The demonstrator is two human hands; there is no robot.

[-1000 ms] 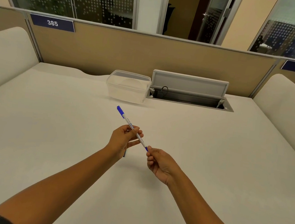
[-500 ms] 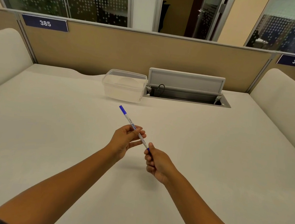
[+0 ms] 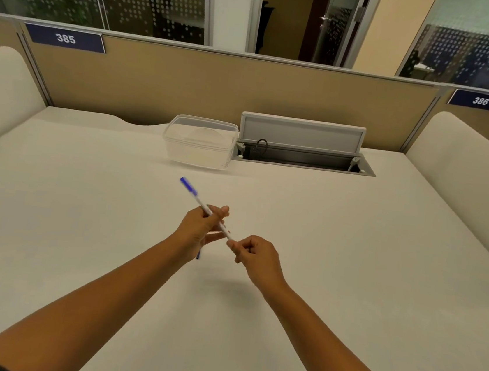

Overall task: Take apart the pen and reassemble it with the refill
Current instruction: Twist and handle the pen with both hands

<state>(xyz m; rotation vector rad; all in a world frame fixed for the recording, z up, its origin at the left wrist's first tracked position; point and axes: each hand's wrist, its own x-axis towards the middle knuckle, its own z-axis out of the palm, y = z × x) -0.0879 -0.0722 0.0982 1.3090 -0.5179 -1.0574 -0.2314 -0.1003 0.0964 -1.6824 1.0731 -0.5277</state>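
Beige partition panels and frosted glass are seen behind a wide pale desk [image 3: 80, 227], and over its middle a pen [image 3: 204, 208] is held up off the surface, slanted with its blue cap toward eleven o'clock. Its barrel is pinched between thumb and fingers of the left hand [image 3: 200, 229], while the lower end is gripped by the closed fingertips of the right hand [image 3: 255, 255]; both hands are clenched on the pen, and nothing has been released. A short blue sliver [image 3: 198, 254] is glimpsed below the left hand, but what it is cannot be told. The tip end is judged to be the part now being worked loose. It would best be done with the barrel kept steady in the left hand and the twist or pull given only by the right, along the line of the pen, so that the thin refill inside is not bent. Small parts could be dropped, so the work is well kept low above the desk. Room for moving is ample: bare surface lies at three, six and nine o'clock. At twelve o'clock a clear plastic container [image 3: 200, 143] and an open cable hatch [image 3: 301, 158] stand well apart; the hatch slot is the one edge to be avoided.
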